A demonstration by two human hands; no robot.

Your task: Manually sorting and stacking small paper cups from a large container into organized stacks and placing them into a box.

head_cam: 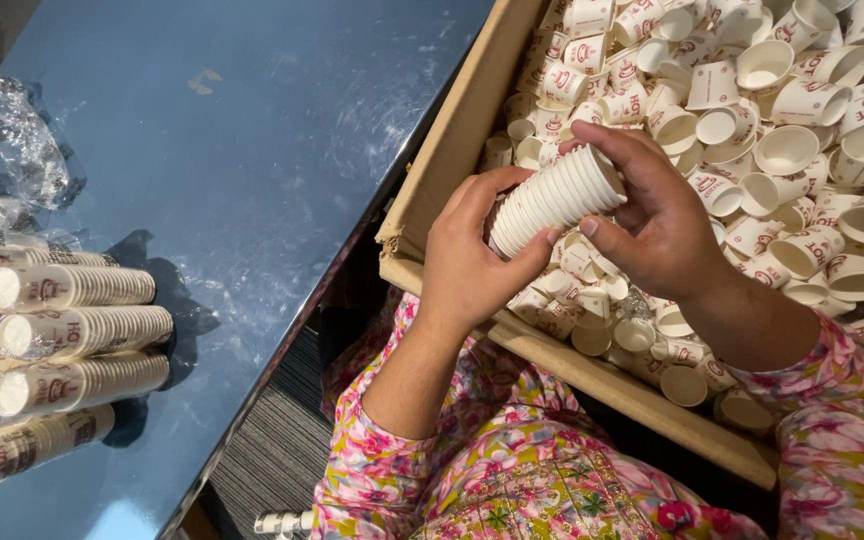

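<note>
My left hand [467, 255] grips the lower end of a short stack of nested white paper cups [555, 198], held tilted over the box. My right hand [657, 215] curls over the stack's upper end, fingertips on its rim. Both hands hover above a large cardboard box [442, 150] filled with several loose small white paper cups with red print [782, 110]. My floral sleeves show at the bottom of the view.
A blue table [252, 150] lies to the left. On its left edge lie several long stacks of nested cups in clear wrap [72, 330]. Crumpled clear plastic [12, 130] sits at the far left. Striped grey flooring [272, 440] shows between table and box.
</note>
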